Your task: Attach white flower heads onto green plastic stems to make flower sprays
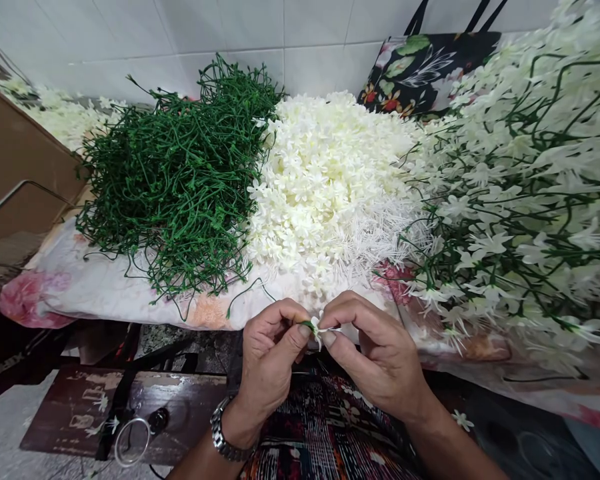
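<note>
My left hand (269, 357) pinches the tip of a thin green plastic stem (307, 325) between thumb and forefinger. My right hand (375, 350) pinches a small white artificial flower (318, 329) right against that stem tip. Both hands meet just in front of the cloth's near edge, with a metal watch (226, 437) on my left wrist. Behind them lies a heap of loose white flowers (330, 180), with a tangled pile of green stems (180, 173) to its left.
Finished green sprays with white flowers (525, 200) are piled at the right. A floral cloth (80, 280) covers the surface. A dark floral bag (425, 67) leans on the tiled wall. Cardboard (10, 160) stands at left; a dark wooden board (105, 413) lies below.
</note>
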A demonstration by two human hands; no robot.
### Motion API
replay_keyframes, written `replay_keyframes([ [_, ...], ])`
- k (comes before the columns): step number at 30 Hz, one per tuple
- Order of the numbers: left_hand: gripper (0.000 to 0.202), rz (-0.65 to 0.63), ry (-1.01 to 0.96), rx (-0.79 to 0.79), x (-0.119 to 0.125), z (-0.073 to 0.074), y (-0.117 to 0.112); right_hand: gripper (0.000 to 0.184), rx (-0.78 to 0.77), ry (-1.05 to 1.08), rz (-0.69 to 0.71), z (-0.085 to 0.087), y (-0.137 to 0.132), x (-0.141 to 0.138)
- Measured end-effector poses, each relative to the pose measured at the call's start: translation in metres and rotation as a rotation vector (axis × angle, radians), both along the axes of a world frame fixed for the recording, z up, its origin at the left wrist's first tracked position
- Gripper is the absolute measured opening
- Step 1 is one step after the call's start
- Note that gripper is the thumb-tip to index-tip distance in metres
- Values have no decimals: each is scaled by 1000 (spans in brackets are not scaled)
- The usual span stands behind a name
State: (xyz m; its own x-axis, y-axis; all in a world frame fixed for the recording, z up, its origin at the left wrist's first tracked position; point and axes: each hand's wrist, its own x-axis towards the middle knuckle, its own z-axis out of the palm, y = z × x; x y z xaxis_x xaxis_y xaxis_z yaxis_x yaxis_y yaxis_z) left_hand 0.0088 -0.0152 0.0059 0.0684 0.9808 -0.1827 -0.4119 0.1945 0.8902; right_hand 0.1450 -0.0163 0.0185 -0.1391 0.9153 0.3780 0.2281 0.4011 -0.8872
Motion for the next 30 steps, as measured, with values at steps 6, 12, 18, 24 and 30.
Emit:
replay_keyframes([
  [6, 16, -9, 10, 31, -1, -3, 0, 14, 23, -2, 1, 0, 1, -1],
  [12, 11, -20, 138, 117, -2, -5, -2, 16, 64, -57, -47, -4, 0, -2],
  [18, 10, 39, 400, 108, 2, 4, -3, 20, 195, -160, -135, -6, 0, -3],
  [24, 9, 84, 453, 39, 6, 1, -3, 22, 381, -307, -196, -14, -1, -2],
  [30, 11, 111, 159, -73, 3, -2, -2, 20, 546, -451, -196, -19, -4, -1],
])
